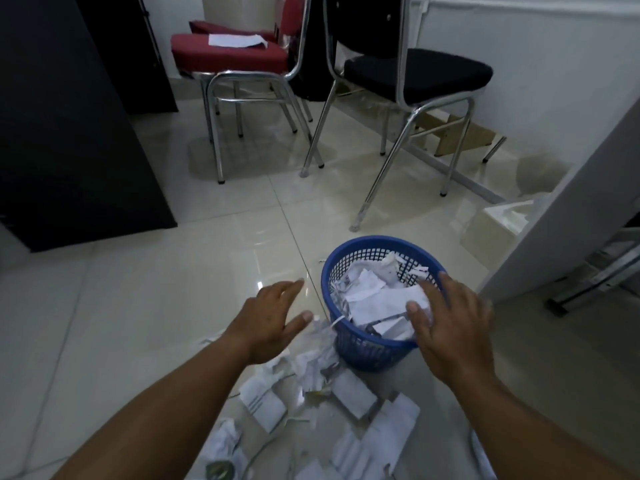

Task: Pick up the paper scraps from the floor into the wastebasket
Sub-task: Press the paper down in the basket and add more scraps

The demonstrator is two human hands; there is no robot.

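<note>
I am holding my left grip (273, 320) released, fingers spread and thumb out, palm down, hovering over the tiled floor (138, 306) just to the left of the blue wastebasket (363, 351). It is grasping nothing. My right grip (453, 327) is likewise released, its fingers lying straight across the near right part of the basket's rim, the thumb pointing in over the paper in the basket (374, 299); whether the fingertips are touching that paper I cannot tell. The wastebasket is standing upright on the floor between my two grips, closer to the right one, and white torn sheets and crumpled bits are filling it to about the rim. The paper scraps (353, 389) are lying on the floor nearer to me, in a loose heap that is starting against the near left wall of the basket, just below my left grip, and spreading between my forearms toward the bottom edge of the view; some are flat folded sheets, some crumpled, some thin strips. Beyond the basket a red chair (228, 53) with a white sheet (235, 39) lying on its seat and a black chair (415, 74) are standing on chrome legs, well apart from my grips.
</note>
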